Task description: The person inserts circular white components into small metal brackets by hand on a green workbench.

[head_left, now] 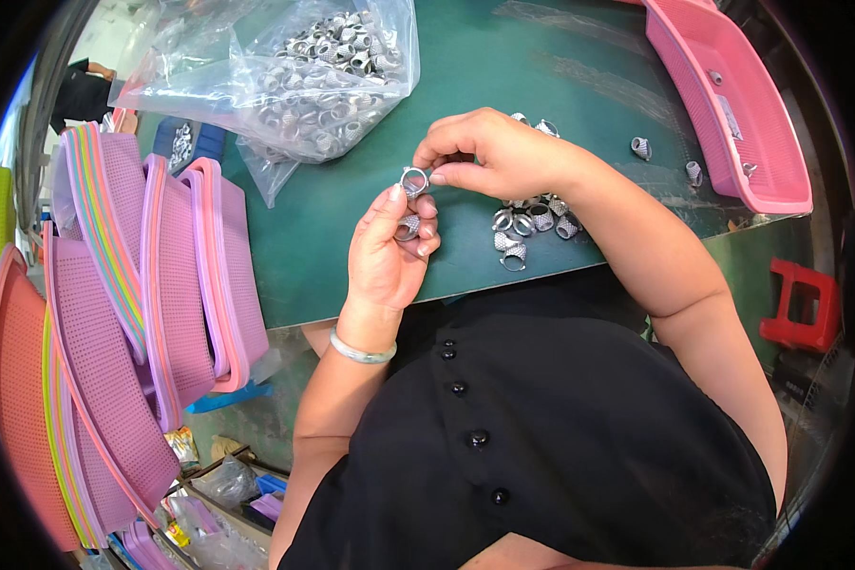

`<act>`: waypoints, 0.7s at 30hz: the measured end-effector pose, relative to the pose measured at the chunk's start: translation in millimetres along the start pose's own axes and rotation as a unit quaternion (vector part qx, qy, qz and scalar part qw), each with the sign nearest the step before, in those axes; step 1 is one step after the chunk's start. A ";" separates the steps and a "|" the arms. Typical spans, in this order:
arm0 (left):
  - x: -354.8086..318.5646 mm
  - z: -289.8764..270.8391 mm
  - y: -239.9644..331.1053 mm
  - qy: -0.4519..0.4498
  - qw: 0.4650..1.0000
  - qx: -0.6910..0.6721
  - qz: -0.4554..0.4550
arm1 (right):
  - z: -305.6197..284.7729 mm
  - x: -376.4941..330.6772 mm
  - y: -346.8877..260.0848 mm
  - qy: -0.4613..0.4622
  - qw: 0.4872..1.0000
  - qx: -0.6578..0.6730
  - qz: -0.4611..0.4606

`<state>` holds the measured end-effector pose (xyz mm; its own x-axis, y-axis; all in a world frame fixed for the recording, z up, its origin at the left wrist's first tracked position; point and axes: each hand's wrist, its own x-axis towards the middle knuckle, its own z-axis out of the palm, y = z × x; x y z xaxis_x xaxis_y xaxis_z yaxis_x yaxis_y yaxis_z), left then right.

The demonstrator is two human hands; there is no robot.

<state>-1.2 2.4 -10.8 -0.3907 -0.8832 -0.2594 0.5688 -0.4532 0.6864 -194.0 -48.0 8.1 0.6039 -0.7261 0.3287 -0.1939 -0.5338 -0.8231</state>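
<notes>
My left hand (391, 249) is closed round small silver metal pieces above the table. A thin silver ring (414, 181) stands up between its thumb and fingertips, and a silver textured sleeve (408, 227) is tucked lower in the fingers. From the right, my right hand (489, 152) reaches over, its thumb and index finger pinched at the ring's edge; whether something smaller is between those fingertips cannot be made out. Under my right wrist lies a loose pile of similar textured sleeves (541, 218), some with ring-shaped ends, partly hidden by the forearm.
A clear plastic bag (256, 104) full of such silver pieces lies at the far left of the green table (541, 85). At the right edge sits a pink basket (779, 180), with a few pieces nearby. Stacked pastel baskets (114, 380) stand left; a red stool (800, 306) is right.
</notes>
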 end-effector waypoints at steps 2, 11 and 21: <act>-0.4 -0.3 0.1 0.001 1.000 -0.012 -0.003 | 0.2 0.0 1.4 0.001 1.000 -0.002 -0.004; -1.0 -2.0 -2.0 -0.008 0.999 -0.053 -0.011 | 1.0 0.1 -0.6 0.008 1.000 -0.003 -0.011; -0.6 -5.6 -5.6 -0.034 0.997 -0.064 -0.005 | 2.6 -0.2 -1.1 0.012 1.000 0.006 -0.020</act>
<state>0.0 4.8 -18.3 -0.4425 -0.8703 -0.2162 0.6501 -0.4774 0.5912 -191.9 -46.1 7.7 0.5914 -0.7152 0.3724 -0.1615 -0.5575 -0.8143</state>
